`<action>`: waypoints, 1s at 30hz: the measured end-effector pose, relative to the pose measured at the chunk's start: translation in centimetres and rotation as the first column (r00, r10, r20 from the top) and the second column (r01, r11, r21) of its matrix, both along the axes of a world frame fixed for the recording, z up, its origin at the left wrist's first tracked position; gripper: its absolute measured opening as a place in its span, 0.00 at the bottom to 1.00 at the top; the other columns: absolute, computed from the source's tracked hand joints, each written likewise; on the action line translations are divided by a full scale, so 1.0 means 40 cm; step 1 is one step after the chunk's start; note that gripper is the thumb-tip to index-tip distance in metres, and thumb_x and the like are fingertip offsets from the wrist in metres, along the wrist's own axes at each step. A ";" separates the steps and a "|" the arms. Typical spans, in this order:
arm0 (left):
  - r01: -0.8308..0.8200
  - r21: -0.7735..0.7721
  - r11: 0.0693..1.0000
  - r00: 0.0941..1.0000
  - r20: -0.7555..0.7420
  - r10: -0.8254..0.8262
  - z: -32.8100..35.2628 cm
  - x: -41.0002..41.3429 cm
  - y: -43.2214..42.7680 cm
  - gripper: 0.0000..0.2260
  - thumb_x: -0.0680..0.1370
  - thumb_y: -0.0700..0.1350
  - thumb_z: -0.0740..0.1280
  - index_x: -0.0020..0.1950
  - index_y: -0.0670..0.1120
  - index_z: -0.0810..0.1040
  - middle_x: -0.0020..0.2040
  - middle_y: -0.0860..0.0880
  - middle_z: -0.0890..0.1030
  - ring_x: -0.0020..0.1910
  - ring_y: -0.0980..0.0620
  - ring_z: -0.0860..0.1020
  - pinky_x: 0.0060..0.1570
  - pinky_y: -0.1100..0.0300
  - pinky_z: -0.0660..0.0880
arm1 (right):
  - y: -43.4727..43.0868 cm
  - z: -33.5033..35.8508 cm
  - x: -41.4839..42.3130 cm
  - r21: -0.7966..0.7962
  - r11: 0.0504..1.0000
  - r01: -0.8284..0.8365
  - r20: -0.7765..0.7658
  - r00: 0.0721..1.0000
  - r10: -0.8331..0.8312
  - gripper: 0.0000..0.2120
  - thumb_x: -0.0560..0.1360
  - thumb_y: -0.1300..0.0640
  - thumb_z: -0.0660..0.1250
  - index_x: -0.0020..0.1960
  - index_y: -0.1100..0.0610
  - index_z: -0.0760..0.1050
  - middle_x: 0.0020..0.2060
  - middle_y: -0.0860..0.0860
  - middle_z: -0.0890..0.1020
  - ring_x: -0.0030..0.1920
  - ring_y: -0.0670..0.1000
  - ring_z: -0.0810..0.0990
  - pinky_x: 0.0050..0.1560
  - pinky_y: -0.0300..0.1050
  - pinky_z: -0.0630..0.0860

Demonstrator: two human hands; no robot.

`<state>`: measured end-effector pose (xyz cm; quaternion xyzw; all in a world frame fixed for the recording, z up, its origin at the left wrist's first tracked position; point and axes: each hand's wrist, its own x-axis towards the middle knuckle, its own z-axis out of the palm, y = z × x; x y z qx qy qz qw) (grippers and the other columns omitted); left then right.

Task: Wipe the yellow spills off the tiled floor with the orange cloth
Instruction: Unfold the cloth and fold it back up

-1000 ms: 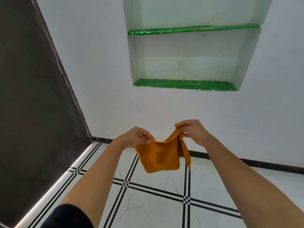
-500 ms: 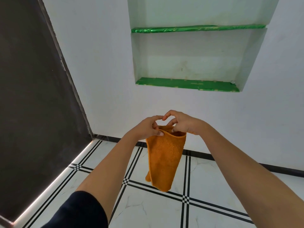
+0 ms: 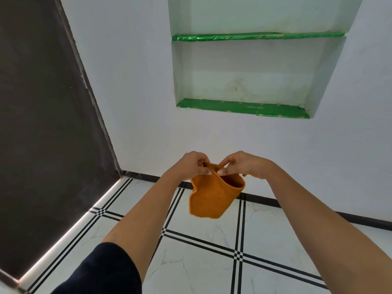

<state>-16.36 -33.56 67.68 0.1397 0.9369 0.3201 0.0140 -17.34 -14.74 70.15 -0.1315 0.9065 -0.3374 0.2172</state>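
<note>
Cloth point(image 3: 213, 197) held in the air in front of me, above the floor point(image 3: 199, 264), not touching it. My left hand point(image 3: 192, 165) has its grip pressed together on the cloth's top edge, thumb and fingertips pinching the hem. My right hand point(image 3: 244, 165) pinches the same top edge just beside the left, at its 3 o'clock; the two grips are nearly touching. From the pinched edge the orange cloth hangs down in a loose fold, the upper rim bowed open like a pouch toward 3 o'clock, the lower edge ragged and free toward 6 o'clock.

Both forearms reach forward from the bottom of the view. A dark sleeve point(image 3: 101, 270) covers my left upper arm at 7 o'clock; the right arm is bare as far as I can see.

Floor: white marbled tiles with black double lines crossing in a grid. I can see no yellow spill on the stretch of floor in view. A black skirting strip point(image 3: 297, 205) runs along the foot of the white wall point(image 3: 135, 81).

At 12 o'clock from the cloth, a recessed niche point(image 3: 244, 77) in the wall, with two shelves lined in shiny green foil point(image 3: 241, 107). At 9 o'clock, a dark panel point(image 3: 42, 124) meets the floor along a bright strip.
</note>
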 end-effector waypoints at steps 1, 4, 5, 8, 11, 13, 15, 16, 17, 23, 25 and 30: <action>0.008 0.008 1.000 1.000 -0.004 -0.008 0.006 0.001 0.007 0.09 0.74 0.47 0.70 0.51 0.46 0.78 0.40 0.53 0.75 0.41 0.55 0.73 0.36 0.68 0.67 | -0.007 -0.008 0.004 -0.026 1.000 0.012 -0.015 1.000 -0.013 0.22 0.71 0.47 0.71 0.61 0.54 0.75 0.53 0.50 0.76 0.56 0.52 0.73 0.51 0.45 0.71; 0.006 0.033 0.999 1.000 -0.022 -0.005 0.021 0.000 0.018 0.08 0.75 0.46 0.69 0.52 0.47 0.75 0.41 0.53 0.74 0.41 0.54 0.73 0.36 0.68 0.69 | -0.022 -0.026 0.005 -0.222 0.970 0.094 -0.047 0.993 -0.106 0.11 0.73 0.53 0.70 0.52 0.58 0.79 0.45 0.50 0.79 0.51 0.51 0.76 0.49 0.43 0.72; -0.002 0.049 0.999 1.000 -0.025 0.003 0.024 0.000 0.017 0.09 0.75 0.46 0.69 0.54 0.48 0.74 0.41 0.52 0.74 0.41 0.55 0.74 0.36 0.69 0.70 | -0.025 -0.029 0.003 -0.270 0.955 0.121 -0.028 0.991 -0.133 0.07 0.73 0.55 0.70 0.48 0.58 0.78 0.43 0.51 0.79 0.49 0.52 0.77 0.50 0.44 0.74; -0.019 0.058 0.998 1.000 0.013 0.018 0.029 -0.004 -0.001 0.15 0.75 0.43 0.69 0.60 0.52 0.71 0.42 0.52 0.74 0.41 0.55 0.74 0.36 0.69 0.71 | -0.035 -0.030 -0.004 -0.344 0.918 0.196 0.068 0.981 -0.184 0.04 0.74 0.60 0.69 0.47 0.57 0.75 0.44 0.54 0.79 0.48 0.53 0.79 0.54 0.49 0.78; -0.030 0.062 0.998 0.996 0.083 0.025 0.018 -0.005 -0.027 0.18 0.74 0.40 0.69 0.59 0.53 0.70 0.42 0.52 0.76 0.41 0.55 0.75 0.36 0.67 0.72 | -0.042 -0.033 -0.012 -0.322 0.909 0.266 0.041 0.963 -0.267 0.10 0.74 0.61 0.68 0.54 0.55 0.73 0.52 0.55 0.78 0.53 0.56 0.77 0.54 0.51 0.78; -0.049 0.122 0.991 0.993 0.116 0.034 0.010 -0.004 -0.038 0.17 0.73 0.35 0.68 0.56 0.53 0.72 0.43 0.49 0.78 0.42 0.53 0.77 0.36 0.65 0.74 | -0.042 -0.035 -0.017 -0.346 0.886 0.308 0.062 0.950 -0.306 0.12 0.74 0.61 0.68 0.57 0.56 0.73 0.55 0.56 0.78 0.55 0.56 0.77 0.56 0.51 0.77; -0.069 0.183 0.981 0.993 0.112 0.049 0.008 -0.003 -0.040 0.14 0.72 0.34 0.67 0.51 0.52 0.74 0.44 0.47 0.80 0.43 0.50 0.79 0.38 0.62 0.76 | -0.041 -0.037 -0.019 -0.371 0.866 0.335 0.085 0.941 -0.328 0.15 0.73 0.59 0.69 0.59 0.59 0.74 0.56 0.57 0.78 0.56 0.57 0.77 0.59 0.53 0.76; -0.078 0.213 0.974 0.994 0.093 0.059 0.011 -0.004 -0.037 0.13 0.72 0.34 0.67 0.48 0.51 0.75 0.45 0.47 0.80 0.43 0.50 0.79 0.40 0.61 0.77 | -0.041 -0.038 -0.019 -0.387 0.854 0.348 0.096 0.936 -0.338 0.15 0.73 0.58 0.70 0.59 0.60 0.75 0.56 0.57 0.78 0.57 0.57 0.76 0.59 0.54 0.75; -0.085 0.245 0.966 0.995 0.067 0.071 0.016 -0.005 -0.032 0.11 0.72 0.35 0.68 0.47 0.51 0.75 0.45 0.47 0.81 0.44 0.50 0.79 0.42 0.60 0.78 | -0.044 -0.038 -0.017 -0.411 0.837 0.361 0.112 0.931 -0.346 0.15 0.73 0.58 0.70 0.58 0.60 0.75 0.56 0.57 0.78 0.56 0.57 0.76 0.59 0.54 0.75; -0.111 0.346 0.931 0.990 -0.044 0.135 0.041 -0.023 0.010 0.09 0.73 0.40 0.70 0.47 0.49 0.72 0.45 0.48 0.78 0.40 0.52 0.78 0.38 0.63 0.76 | -0.065 -0.039 0.006 -0.546 0.771 0.327 0.244 0.943 -0.227 0.15 0.72 0.55 0.70 0.56 0.61 0.76 0.53 0.57 0.81 0.56 0.57 0.78 0.62 0.56 0.74; -0.146 0.353 0.924 0.983 -0.057 0.177 0.041 -0.031 0.013 0.10 0.72 0.41 0.72 0.46 0.49 0.71 0.44 0.49 0.77 0.41 0.52 0.77 0.37 0.65 0.75 | -0.072 -0.045 0.008 -0.560 0.760 0.328 0.214 0.944 -0.250 0.15 0.72 0.60 0.71 0.57 0.62 0.75 0.52 0.58 0.81 0.54 0.56 0.80 0.58 0.53 0.76; -0.179 0.463 0.868 0.984 0.070 0.166 0.044 -0.028 0.001 0.13 0.71 0.42 0.73 0.51 0.48 0.72 0.44 0.51 0.77 0.43 0.53 0.77 0.40 0.65 0.74 | -0.090 -0.043 0.004 -0.522 0.776 0.354 0.102 0.929 -0.355 0.08 0.73 0.61 0.69 0.52 0.60 0.76 0.50 0.56 0.80 0.53 0.56 0.78 0.58 0.52 0.76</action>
